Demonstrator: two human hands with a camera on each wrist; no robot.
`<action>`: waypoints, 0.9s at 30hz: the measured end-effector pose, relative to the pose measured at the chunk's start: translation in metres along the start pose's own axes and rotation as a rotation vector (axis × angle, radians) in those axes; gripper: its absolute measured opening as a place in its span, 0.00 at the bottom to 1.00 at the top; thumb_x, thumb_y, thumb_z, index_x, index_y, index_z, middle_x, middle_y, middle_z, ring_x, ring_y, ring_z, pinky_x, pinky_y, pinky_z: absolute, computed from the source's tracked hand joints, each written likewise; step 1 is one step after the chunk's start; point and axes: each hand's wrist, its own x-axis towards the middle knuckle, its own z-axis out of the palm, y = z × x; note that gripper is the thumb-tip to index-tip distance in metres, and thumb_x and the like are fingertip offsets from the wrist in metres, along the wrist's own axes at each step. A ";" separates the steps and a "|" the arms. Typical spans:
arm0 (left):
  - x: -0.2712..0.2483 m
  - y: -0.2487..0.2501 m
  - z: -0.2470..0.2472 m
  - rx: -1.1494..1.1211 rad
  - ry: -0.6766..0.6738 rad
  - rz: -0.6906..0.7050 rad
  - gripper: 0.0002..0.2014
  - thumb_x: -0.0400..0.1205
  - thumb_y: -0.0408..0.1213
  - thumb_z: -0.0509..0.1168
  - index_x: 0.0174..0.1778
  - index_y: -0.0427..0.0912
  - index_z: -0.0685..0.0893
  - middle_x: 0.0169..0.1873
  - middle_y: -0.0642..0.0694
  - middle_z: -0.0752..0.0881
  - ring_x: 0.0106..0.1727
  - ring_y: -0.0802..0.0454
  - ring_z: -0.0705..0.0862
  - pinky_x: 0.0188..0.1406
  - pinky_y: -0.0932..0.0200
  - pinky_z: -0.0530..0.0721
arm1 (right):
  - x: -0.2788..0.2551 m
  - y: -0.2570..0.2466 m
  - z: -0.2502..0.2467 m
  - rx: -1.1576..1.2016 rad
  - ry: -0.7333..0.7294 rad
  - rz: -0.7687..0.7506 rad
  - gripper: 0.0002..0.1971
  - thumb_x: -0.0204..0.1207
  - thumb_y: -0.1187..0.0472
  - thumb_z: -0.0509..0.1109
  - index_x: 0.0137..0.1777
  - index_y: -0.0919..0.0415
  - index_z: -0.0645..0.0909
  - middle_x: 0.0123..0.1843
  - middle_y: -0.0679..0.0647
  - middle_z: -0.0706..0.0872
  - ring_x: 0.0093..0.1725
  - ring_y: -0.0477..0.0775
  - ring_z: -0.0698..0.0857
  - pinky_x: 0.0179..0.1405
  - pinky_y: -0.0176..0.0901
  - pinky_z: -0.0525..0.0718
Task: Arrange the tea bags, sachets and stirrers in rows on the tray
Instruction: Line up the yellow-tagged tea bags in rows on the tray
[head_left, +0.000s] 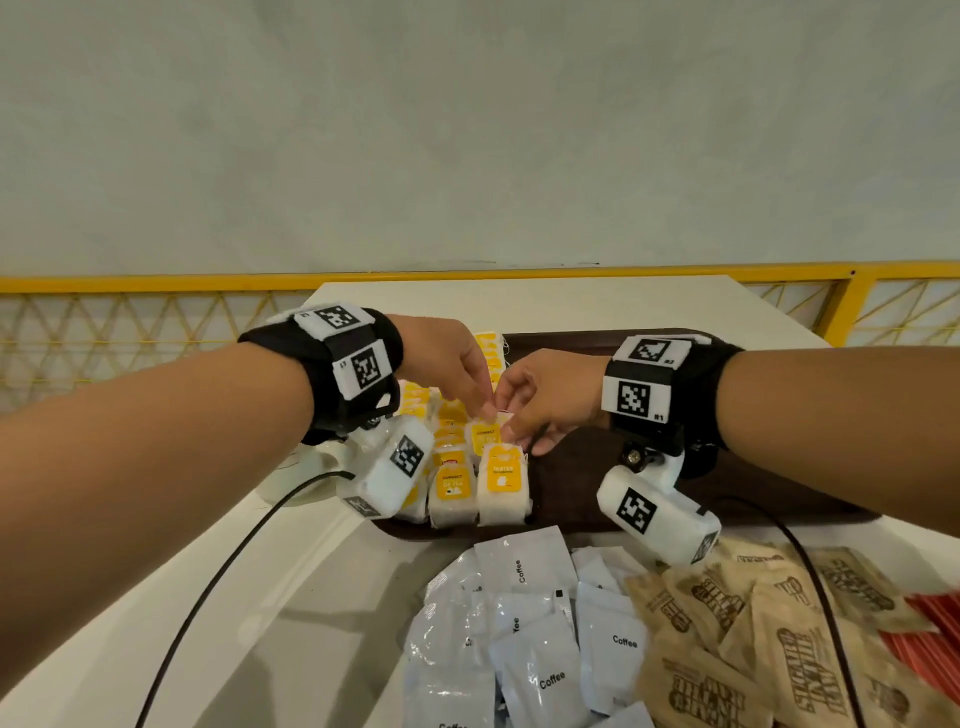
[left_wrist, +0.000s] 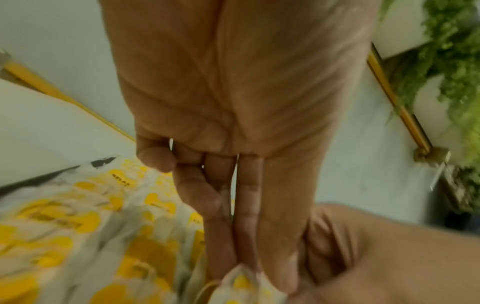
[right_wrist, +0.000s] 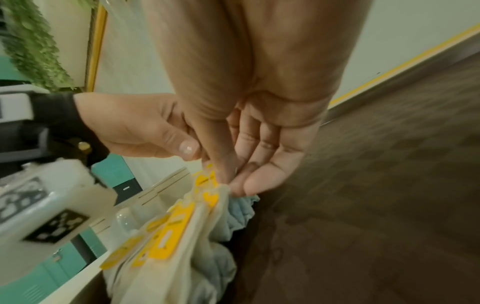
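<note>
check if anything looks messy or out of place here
The tea bags stand in neat overlapping rows on the tray. The coffee sachets and brown sachets lie in loose, overlapping heaps on the table, off the tray, with red stirrers beside them.

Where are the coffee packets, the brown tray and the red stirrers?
coffee packets (head_left: 540, 670): head view, on the front of a white packet printed Coffee.
brown tray (head_left: 582, 473): head view, on its bare dark floor.
red stirrers (head_left: 930, 639): head view, on the red bundle at the right edge.
</note>
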 end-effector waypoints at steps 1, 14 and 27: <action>0.000 -0.001 0.002 0.030 -0.008 -0.003 0.05 0.73 0.44 0.77 0.42 0.50 0.91 0.32 0.58 0.84 0.37 0.61 0.79 0.43 0.65 0.77 | 0.001 -0.001 0.001 0.006 0.004 0.000 0.09 0.74 0.74 0.72 0.48 0.62 0.77 0.37 0.57 0.85 0.34 0.50 0.87 0.33 0.39 0.88; 0.014 -0.004 -0.002 0.083 -0.051 -0.067 0.04 0.77 0.41 0.73 0.37 0.53 0.89 0.30 0.61 0.88 0.35 0.63 0.81 0.43 0.66 0.78 | -0.017 -0.004 0.002 -0.011 -0.051 0.151 0.12 0.73 0.57 0.76 0.47 0.62 0.77 0.40 0.57 0.85 0.36 0.50 0.86 0.34 0.40 0.87; -0.007 0.004 0.002 0.077 -0.208 -0.076 0.05 0.74 0.51 0.75 0.42 0.57 0.88 0.35 0.61 0.85 0.40 0.59 0.80 0.54 0.57 0.79 | -0.013 -0.002 0.003 0.064 0.053 0.025 0.15 0.67 0.78 0.77 0.48 0.64 0.77 0.35 0.57 0.85 0.32 0.52 0.87 0.30 0.40 0.88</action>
